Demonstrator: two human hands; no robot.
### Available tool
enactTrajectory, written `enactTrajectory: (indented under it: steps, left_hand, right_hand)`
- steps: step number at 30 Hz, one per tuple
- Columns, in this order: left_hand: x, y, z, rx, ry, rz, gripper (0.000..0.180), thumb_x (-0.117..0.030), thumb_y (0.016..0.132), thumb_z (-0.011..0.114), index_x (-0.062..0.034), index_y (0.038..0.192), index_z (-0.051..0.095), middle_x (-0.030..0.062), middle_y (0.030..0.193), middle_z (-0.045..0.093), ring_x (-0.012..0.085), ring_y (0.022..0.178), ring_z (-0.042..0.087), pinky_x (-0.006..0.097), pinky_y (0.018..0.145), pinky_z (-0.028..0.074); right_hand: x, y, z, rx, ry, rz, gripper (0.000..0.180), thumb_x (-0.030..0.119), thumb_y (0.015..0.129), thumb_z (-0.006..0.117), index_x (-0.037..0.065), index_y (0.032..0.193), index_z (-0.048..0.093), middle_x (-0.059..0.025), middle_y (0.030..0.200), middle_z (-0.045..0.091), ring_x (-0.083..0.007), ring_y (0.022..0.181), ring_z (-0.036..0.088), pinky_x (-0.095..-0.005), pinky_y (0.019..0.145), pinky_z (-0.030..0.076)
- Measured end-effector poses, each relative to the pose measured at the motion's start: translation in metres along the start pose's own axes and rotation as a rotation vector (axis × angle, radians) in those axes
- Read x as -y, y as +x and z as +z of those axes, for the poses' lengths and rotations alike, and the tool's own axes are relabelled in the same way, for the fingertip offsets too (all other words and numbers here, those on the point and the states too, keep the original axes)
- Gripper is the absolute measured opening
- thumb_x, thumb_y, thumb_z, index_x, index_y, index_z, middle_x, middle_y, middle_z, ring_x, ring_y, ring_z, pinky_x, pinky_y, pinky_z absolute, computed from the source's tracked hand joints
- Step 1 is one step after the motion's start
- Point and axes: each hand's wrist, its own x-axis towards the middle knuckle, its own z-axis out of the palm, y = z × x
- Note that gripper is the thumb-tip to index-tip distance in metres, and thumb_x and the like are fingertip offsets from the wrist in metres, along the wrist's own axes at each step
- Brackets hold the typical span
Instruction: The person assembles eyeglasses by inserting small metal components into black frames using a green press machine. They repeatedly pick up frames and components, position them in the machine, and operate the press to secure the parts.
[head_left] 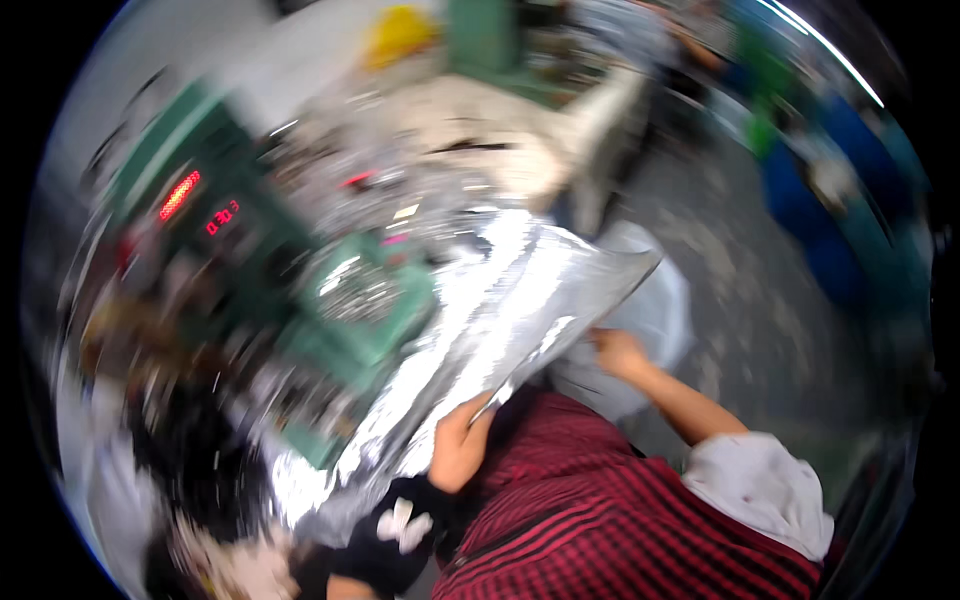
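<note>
Red-and-black striped cloth (600, 495) worn by the person lies closest, with a dark sleeve (390, 540) bearing a white bow (405, 525) to its left. Beyond the cloth, a silver sheet (530, 290) spreads alongside the green machine (190, 215) and its green tray (380, 335), its far right corner jutting over a pale plastic bag (670, 310). The left hand (460, 445) is at the sheet's near edge; blur hides whether it pinches or merely rests there. The right hand (618, 352) has its fingers curled beside the bag, below that corner; I cannot tell what, if anything, they grasp. Judging by its creases and shine, the sheet is probably light, floppy and rather slippery, and could tear or snag on the tray. Its near edge and free corner seem the best holds, gathered broadly rather than pinched at one point.
</note>
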Motion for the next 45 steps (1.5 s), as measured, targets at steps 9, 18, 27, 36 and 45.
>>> enactTrajectory:
  steps: [9, 18, 27, 36, 45]
  left_hand:
    - [0.028, 0.079, 0.111, 0.777, 0.317, 0.327, 0.053, -0.04, 0.097, 0.065, -0.0115, 0.141, 0.058, 0.0219, 0.145, 0.054, 0.0392, 0.131, 0.054, 0.044, 0.111, 0.04]
    - [0.111, 0.079, 0.114, 0.555, 0.862, 0.053, 0.056, -0.065, 0.094, 0.048, -0.0311, 0.135, 0.065, 0.015, 0.155, 0.045, 0.0389, 0.139, 0.044, 0.072, 0.116, 0.011]
    - [0.116, 0.084, 0.093, 0.661, 0.953, 0.037, 0.054, -0.063, 0.099, 0.039, -0.0329, 0.137, 0.063, 0.0102, 0.159, 0.04, 0.0356, 0.144, 0.04, 0.071, 0.117, 0.009]
    - [0.127, 0.053, 0.081, 0.541, 0.883, 0.145, 0.06, -0.064, 0.096, 0.047, -0.0242, 0.14, 0.06, 0.018, 0.152, 0.047, 0.0397, 0.127, 0.055, 0.057, 0.117, 0.026]
    - [0.073, -0.072, 0.016, 0.205, 0.392, -0.042, 0.058, -0.048, 0.092, 0.068, -0.0066, 0.132, 0.062, 0.0211, 0.141, 0.056, 0.0378, 0.125, 0.056, 0.044, 0.104, 0.043]
  right_hand:
    - [0.03, -0.027, 0.014, 0.201, -0.165, -0.22, 0.042, 0.018, 0.092, 0.052, 0.007, 0.132, 0.06, -0.0212, 0.14, 0.056, -0.0371, 0.126, 0.057, -0.0478, 0.105, 0.046]
    - [0.019, -0.058, 0.045, 0.428, -0.1, -0.357, 0.033, 0.028, 0.092, 0.055, 0.017, 0.122, 0.06, -0.0125, 0.123, 0.061, -0.0352, 0.103, 0.066, -0.0479, 0.079, 0.055]
    - [0.015, -0.076, 0.083, 0.508, -0.466, -0.332, 0.027, 0.031, 0.091, 0.057, 0.01, 0.104, 0.069, -0.0097, 0.121, 0.057, -0.0282, 0.11, 0.057, -0.0437, 0.081, 0.049]
    - [-0.042, -0.061, 0.089, 0.707, -0.026, -0.17, 0.053, 0.05, 0.081, 0.067, 0.011, 0.117, 0.07, -0.0166, 0.117, 0.069, -0.0384, 0.109, 0.064, -0.0474, 0.094, 0.049]
    - [0.069, 0.068, -0.017, 0.83, -0.571, -0.448, 0.037, 0.036, 0.084, 0.068, 0.01, 0.109, 0.075, -0.0192, 0.107, 0.073, -0.0389, 0.099, 0.069, -0.0471, 0.087, 0.054]
